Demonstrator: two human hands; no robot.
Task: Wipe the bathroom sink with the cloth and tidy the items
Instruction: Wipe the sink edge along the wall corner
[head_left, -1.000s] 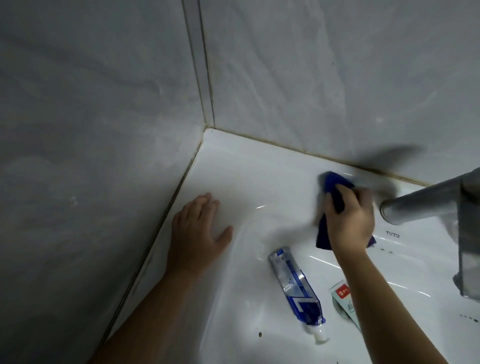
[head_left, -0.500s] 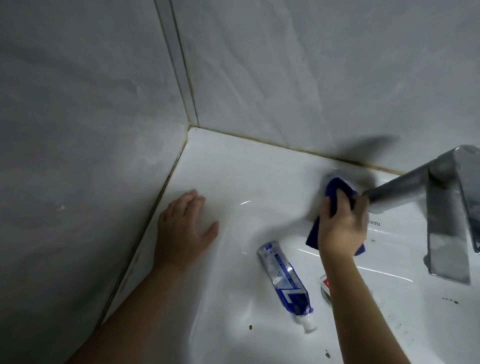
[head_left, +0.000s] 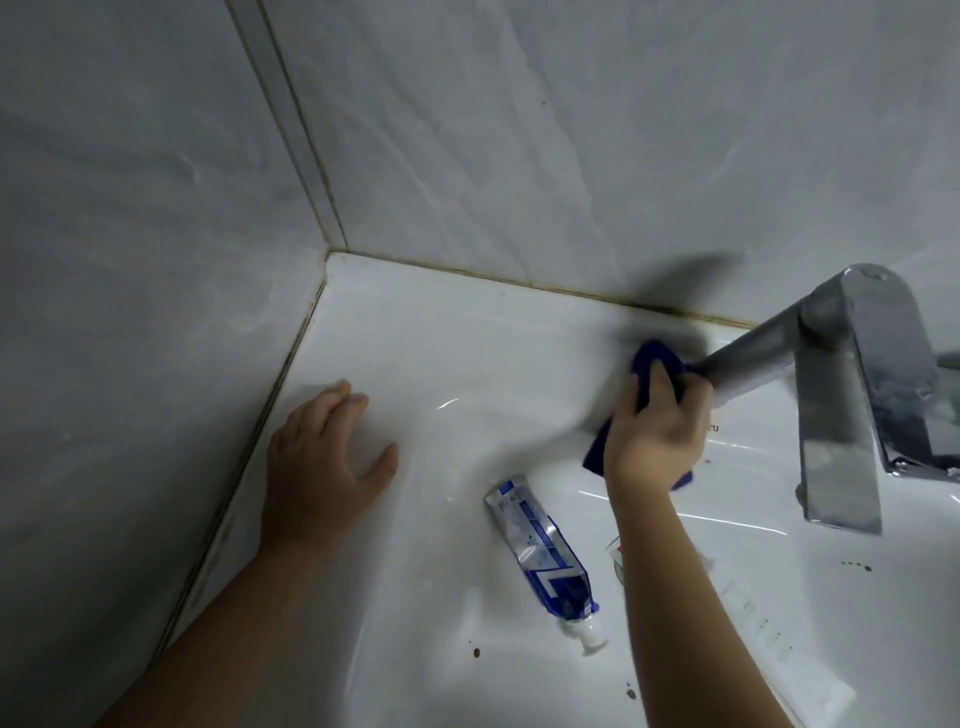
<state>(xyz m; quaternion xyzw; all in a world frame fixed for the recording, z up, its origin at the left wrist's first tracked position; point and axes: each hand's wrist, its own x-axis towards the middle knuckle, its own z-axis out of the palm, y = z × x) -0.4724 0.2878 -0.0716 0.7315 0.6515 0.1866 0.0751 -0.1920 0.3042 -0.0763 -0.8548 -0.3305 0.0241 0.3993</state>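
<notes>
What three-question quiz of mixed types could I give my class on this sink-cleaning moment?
1. True or false: the left hand lies flat on the sink rim and holds nothing.
2. Where does the right hand press the blue cloth? A: on the wall tiles. B: on the sink's back ledge beside the tap. C: over the drain.
3. Fill the gap: the toothpaste tube lies in the basin with its white cap pointing ____ the person.

Key: 1 true; 2 B; 3 toward.
</notes>
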